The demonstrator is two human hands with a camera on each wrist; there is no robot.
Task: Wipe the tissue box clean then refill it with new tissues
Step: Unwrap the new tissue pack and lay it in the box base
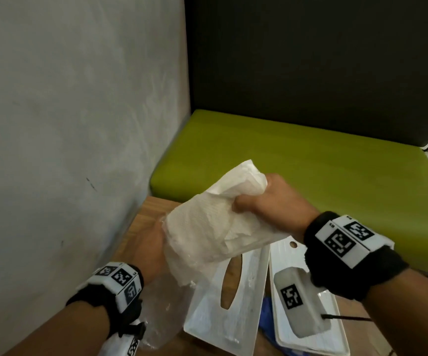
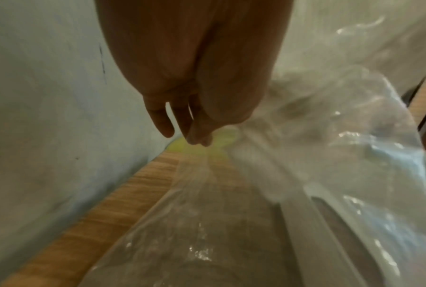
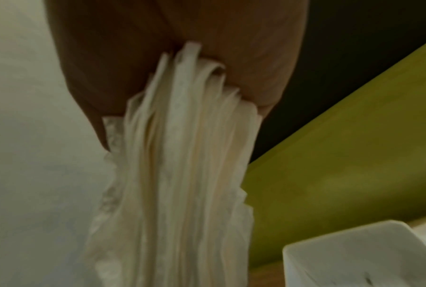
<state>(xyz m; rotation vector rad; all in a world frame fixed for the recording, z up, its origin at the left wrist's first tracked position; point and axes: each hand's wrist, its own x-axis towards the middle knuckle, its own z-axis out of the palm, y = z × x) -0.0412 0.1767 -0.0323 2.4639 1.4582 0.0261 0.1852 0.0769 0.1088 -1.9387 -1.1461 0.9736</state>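
Note:
My right hand (image 1: pixel 267 201) grips a thick stack of white tissues (image 1: pixel 207 222) by its far end and holds it tilted above the table. The right wrist view shows the tissues (image 3: pixel 182 174) hanging from the right hand (image 3: pixel 157 58). My left hand (image 1: pixel 148 250) is partly hidden behind the stack. It pinches the clear plastic wrapper (image 1: pixel 161 309), which still covers the stack's lower end. In the left wrist view the left hand (image 2: pixel 182 97) meets the crinkled wrapper (image 2: pixel 329 136). The white box lid (image 1: pixel 207 317) with an oval slot lies below. The box base (image 1: pixel 279 253) lies to its right.
The wooden table (image 1: pixel 146 217) abuts a grey wall (image 1: pixel 66 124) on the left. Beyond it is a green bench cushion (image 1: pixel 310 163) with a dark backrest. Something blue (image 1: pixel 265 317) lies between lid and base. A corner of the white box (image 3: pixel 354 252) shows in the right wrist view.

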